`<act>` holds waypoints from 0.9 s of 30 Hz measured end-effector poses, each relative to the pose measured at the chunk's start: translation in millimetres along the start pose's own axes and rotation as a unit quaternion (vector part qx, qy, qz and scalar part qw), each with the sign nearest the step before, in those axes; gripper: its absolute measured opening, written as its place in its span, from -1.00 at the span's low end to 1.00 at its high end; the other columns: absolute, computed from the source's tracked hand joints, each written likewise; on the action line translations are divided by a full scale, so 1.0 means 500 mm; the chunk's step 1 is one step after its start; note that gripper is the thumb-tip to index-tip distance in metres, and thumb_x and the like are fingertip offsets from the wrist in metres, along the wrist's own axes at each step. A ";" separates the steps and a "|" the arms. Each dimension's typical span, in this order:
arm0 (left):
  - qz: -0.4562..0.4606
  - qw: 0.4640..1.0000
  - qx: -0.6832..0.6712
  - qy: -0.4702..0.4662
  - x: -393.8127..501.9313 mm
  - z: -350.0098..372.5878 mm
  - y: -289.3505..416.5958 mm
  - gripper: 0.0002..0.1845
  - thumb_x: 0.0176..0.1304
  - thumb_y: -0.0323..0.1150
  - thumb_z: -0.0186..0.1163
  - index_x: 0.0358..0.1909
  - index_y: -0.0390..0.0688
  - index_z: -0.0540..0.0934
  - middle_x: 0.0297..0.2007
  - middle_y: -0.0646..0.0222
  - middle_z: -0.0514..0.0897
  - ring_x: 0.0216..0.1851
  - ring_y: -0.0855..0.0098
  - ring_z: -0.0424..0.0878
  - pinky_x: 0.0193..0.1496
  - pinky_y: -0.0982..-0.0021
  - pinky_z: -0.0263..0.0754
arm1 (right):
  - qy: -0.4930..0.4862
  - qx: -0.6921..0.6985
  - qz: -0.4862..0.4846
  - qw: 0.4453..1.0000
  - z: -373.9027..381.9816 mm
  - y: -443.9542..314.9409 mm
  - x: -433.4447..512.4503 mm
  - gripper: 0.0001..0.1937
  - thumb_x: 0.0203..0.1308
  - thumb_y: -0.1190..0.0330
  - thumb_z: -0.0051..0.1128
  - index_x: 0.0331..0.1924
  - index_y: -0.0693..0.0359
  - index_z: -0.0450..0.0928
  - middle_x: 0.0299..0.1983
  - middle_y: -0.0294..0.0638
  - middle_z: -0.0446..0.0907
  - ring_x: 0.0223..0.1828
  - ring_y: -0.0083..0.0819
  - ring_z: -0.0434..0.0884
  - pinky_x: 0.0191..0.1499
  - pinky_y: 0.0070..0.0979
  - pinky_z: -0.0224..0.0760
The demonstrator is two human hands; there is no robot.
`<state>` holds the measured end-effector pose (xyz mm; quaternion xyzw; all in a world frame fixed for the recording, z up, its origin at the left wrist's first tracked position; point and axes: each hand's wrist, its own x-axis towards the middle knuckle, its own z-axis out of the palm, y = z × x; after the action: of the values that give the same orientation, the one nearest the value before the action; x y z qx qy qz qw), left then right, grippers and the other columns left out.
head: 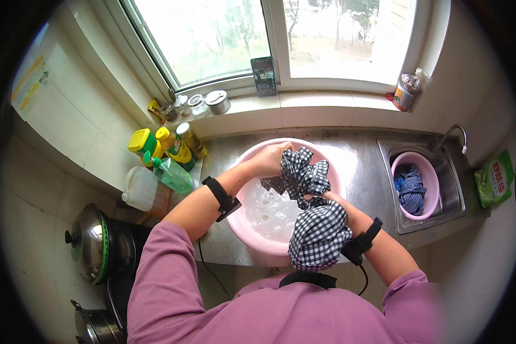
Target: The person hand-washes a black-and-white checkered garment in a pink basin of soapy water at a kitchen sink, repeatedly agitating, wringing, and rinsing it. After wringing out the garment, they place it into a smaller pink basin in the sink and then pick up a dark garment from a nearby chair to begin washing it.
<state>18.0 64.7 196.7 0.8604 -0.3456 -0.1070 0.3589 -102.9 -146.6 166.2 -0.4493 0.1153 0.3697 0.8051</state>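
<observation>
Both my hands grip a black-and-white checked cloth (320,232), bunched and twisted between them. My left hand (273,160) holds its upper end over the far side of a large pink plastic basin (246,238). My right hand (322,198) is closed on the cloth's narrow middle at the basin's right side, its fingers partly hidden by the fabric. A bulging part of the cloth hangs over the near right rim. Cloudy, sudsy water (268,213) lies in the basin, which stands on a stainless-steel counter (361,172).
At right, a smaller pink basin (433,189) with blue cloth sits in a sink (453,204) under a faucet (456,129). Left are a green pump bottle (174,174), oil bottles (178,148) and a plastic jug (139,187). A phone (264,77) leans at the window; a lidded pan (90,245) stands lower left.
</observation>
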 end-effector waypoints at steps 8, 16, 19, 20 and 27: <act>-0.117 0.752 -0.648 0.035 -0.002 0.074 0.070 -0.71 0.25 -0.30 0.15 -0.05 -0.22 0.57 -0.19 0.22 0.68 -0.21 0.35 0.67 -0.15 0.34 0.60 | -0.040 0.141 -0.012 0.989 0.005 0.029 0.044 -0.66 0.18 0.22 0.17 -0.12 0.34 0.55 -0.28 -0.13 0.65 -0.28 -0.36 0.66 -0.19 -0.50 0.59; -0.310 0.716 -0.604 0.164 0.022 0.142 0.052 -0.67 0.38 -0.24 -0.17 -0.17 -0.14 0.57 -0.40 0.27 0.68 -0.47 0.34 0.67 -0.53 0.31 0.56 | -0.151 0.195 -0.066 0.967 0.032 0.020 0.021 -0.70 0.18 0.28 0.18 -0.12 0.33 0.55 -0.31 -0.17 0.64 -0.31 -0.42 0.64 -0.21 -0.55 0.56; -0.301 0.802 -0.498 0.136 0.028 0.138 0.047 -0.72 0.35 -0.29 -0.09 -0.16 -0.17 0.59 -0.34 0.26 0.67 -0.40 0.39 0.65 -0.42 0.32 0.55 | -0.153 0.223 -0.064 0.961 0.034 0.030 0.011 -0.70 0.17 0.28 0.18 -0.12 0.32 0.55 -0.31 -0.18 0.63 -0.31 -0.42 0.64 -0.20 -0.55 0.56; -0.280 0.852 -0.437 0.070 0.023 0.126 0.039 -0.74 0.33 -0.28 -0.06 -0.15 -0.14 0.59 -0.27 0.27 0.67 -0.28 0.43 0.63 -0.27 0.29 0.54 | -0.154 0.228 -0.067 0.959 0.034 0.034 0.011 -0.70 0.17 0.29 0.19 -0.12 0.32 0.54 -0.31 -0.18 0.63 -0.31 -0.43 0.64 -0.20 -0.56 0.56; -0.078 0.649 -0.740 -0.159 -0.071 0.073 -0.010 -0.40 0.27 -0.05 0.13 0.27 -0.11 0.34 0.17 0.24 0.49 0.18 0.25 0.43 0.22 0.00 0.29 | -0.161 0.280 -0.073 0.944 0.026 0.051 0.002 -0.71 0.16 0.30 0.19 -0.12 0.32 0.54 -0.31 -0.19 0.63 -0.30 -0.43 0.64 -0.19 -0.56 0.55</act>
<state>-21.3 71.0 164.9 0.3031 -0.1351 -0.4895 0.8064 -121.9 -127.3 156.5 -0.1472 0.0500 0.3305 0.9309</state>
